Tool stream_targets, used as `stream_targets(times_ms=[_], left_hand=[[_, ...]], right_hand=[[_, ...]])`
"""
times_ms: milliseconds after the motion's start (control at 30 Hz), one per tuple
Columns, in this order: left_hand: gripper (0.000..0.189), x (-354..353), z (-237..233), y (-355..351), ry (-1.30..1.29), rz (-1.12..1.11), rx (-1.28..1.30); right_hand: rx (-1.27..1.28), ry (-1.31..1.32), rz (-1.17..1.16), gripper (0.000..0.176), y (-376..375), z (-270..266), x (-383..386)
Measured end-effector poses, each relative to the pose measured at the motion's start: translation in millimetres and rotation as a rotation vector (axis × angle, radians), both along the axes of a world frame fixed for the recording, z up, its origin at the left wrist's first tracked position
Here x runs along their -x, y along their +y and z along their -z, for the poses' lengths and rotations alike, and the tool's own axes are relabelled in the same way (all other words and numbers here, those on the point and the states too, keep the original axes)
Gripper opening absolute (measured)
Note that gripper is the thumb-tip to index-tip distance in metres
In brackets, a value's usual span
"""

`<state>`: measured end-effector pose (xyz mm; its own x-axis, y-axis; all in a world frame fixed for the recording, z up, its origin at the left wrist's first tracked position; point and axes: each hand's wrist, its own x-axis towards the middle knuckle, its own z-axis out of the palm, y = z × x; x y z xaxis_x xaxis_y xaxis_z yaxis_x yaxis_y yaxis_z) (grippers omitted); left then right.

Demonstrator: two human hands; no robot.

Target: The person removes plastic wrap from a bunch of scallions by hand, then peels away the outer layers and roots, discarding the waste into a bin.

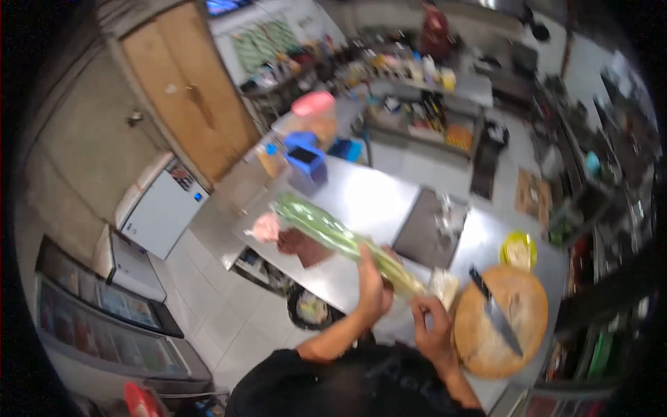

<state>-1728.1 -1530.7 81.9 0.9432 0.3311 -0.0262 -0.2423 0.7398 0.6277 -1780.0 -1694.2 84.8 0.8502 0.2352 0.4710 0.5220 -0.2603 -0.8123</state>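
A long bundle of green vegetable stalks (pixel 323 226) in a clear plastic bag lies slantwise across my front, green at the far left end and pale at the near right end. My left hand (pixel 374 288) is closed around its lower part. Close to the pale end, my right hand (pixel 432 323) pinches what looks like the end of the plastic bag (pixel 410 286); blur hides the exact grip. To the right, a knife (pixel 499 320) with a black handle rests on a round wooden chopping board (pixel 472 347). A pale wrapped item (pixel 443 286) sits between my right hand and the board.
A yellow-green bowl (pixel 520 251) stands behind the board. The steel table (pixel 361 194) also carries a dark flat board (pixel 424 233), a brown cloth-like piece (pixel 306 249), a pink item (pixel 265 228) and a blue container (pixel 306 163). A black bin (pixel 309 309) is below. Far back stands another person (pixel 435 31).
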Motion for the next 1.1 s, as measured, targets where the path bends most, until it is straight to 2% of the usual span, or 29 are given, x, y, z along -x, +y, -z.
stream_targets(times_ms=[33,67,133,200,233,267,333,367,433,467,533,667,767,833,933,1000,1067,1100], left_hand=[[0.049,1,-11,-7,0.093,-0.07,0.034],[0.049,0,2,-7,-0.035,-0.042,0.061],[0.046,2,17,-10,-0.014,-0.042,0.106],[0.043,7,12,-17,-0.02,0.003,-0.022],[0.043,11,3,-16,-0.123,0.077,-0.123],[0.043,11,3,-14,-0.13,0.072,-0.121],[0.057,11,1,-8,-0.191,0.24,-0.355],[0.057,12,-1,-4,-0.197,0.235,-0.356],[0.076,19,-12,6,-0.255,0.463,-0.148],[0.076,20,-12,10,-0.259,0.462,-0.15],[0.094,22,-10,15,-0.352,0.633,0.153],[0.097,31,-9,16,-0.295,0.661,0.312],[0.089,32,15,21,-0.238,0.735,0.335],[0.084,39,26,15,-0.232,0.746,0.334],[0.076,46,24,13,-0.193,0.743,0.475],[0.07,45,31,15,-0.164,0.781,0.585],[0.069,44,56,19,-0.146,0.762,0.632],[0.068,44,65,20,-0.131,0.739,0.676]], right_hand=[[-0.034,0.065,0.031,0.017,2,6,-3],[-0.087,0.089,0.056,0.021,7,-15,-1],[0.037,0.05,0.078,0.021,4,-10,-7],[0.02,0.103,0.071,0.018,1,-9,-9],[0.001,0.171,0.076,0.015,-1,-9,-10],[0.004,0.164,0.072,0.015,-4,-8,-11],[-0.035,0.203,0.097,0.009,-12,-7,-15],[-0.034,0.196,0.093,0.009,-14,-4,-18],[-0.311,0.257,0.027,0.008,-16,0,-23],[-0.311,0.253,0.025,0.008,-18,-1,-25],[-0.316,0.346,0.024,0.009,-25,-5,-25],[-0.163,0.262,-0.058,0.011,-40,14,-30],[-0.288,0.212,-0.084,0.006,-36,8,-27],[0.063,-0.017,0.052,0.004,-34,0,-24],[0.158,0.015,0.105,0.008,-30,21,-18],[0.075,0.04,0.117,0.01,-24,31,-17],[-0.004,0.066,0.132,0.014,-19,21,-13],[0.117,-0.037,0.089,0.015,-16,-1,-11]])
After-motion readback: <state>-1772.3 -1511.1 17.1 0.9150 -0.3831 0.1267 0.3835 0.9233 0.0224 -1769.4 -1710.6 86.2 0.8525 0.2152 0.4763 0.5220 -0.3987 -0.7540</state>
